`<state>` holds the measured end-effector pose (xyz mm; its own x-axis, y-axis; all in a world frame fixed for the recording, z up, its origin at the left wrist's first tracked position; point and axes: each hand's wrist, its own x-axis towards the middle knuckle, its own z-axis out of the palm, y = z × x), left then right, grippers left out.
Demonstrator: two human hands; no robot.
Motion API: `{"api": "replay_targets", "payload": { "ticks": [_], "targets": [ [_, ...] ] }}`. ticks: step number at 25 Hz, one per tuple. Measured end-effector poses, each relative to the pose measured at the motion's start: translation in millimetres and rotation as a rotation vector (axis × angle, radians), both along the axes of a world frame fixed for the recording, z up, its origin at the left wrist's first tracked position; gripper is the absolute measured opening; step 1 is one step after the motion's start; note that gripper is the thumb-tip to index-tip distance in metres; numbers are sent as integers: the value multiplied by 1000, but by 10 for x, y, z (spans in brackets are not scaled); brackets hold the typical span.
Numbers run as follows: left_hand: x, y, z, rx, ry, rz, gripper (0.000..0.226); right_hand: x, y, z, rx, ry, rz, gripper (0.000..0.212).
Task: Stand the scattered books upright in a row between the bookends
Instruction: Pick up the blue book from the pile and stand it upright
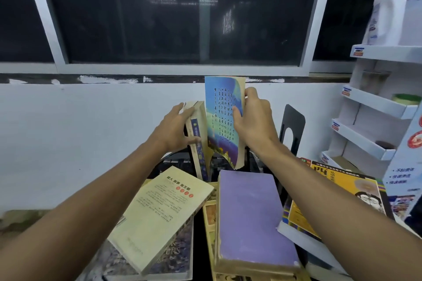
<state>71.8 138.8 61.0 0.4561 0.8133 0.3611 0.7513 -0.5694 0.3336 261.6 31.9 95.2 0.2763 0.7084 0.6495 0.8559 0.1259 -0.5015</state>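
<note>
My right hand [252,118] grips a blue-covered book [222,121] by its far edge and holds it upright above the table. My left hand [175,130] presses flat against an upright cream book with a dark blue spine [199,139], keeping it standing just left of the blue one. A black bookend [293,130] stands to the right, apart from both. A cream book [159,214], a purple book [251,219] and a yellow book [338,191] lie flat nearer to me. The left bookend is hidden.
A white wall and dark window rise behind the table. A white cardboard display shelf [374,107] with a white bottle [388,16] stands at the right. More books lie under the flat ones, on a dark table [198,235].
</note>
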Motion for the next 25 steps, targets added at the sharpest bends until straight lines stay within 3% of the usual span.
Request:
{"api": "replay_targets", "payload": {
  "ticks": [12,21,25],
  "targets": [
    [-11,106,-131,-14,-144,-106,92,-169,485,-487,-2,76,28,20],
    [15,75,-146,-9,-172,-112,90,-193,606,-607,-147,317,108,34],
    [15,71,-134,-22,-174,-113,91,-83,600,-630,-244,317,220,47]
  ]
}}
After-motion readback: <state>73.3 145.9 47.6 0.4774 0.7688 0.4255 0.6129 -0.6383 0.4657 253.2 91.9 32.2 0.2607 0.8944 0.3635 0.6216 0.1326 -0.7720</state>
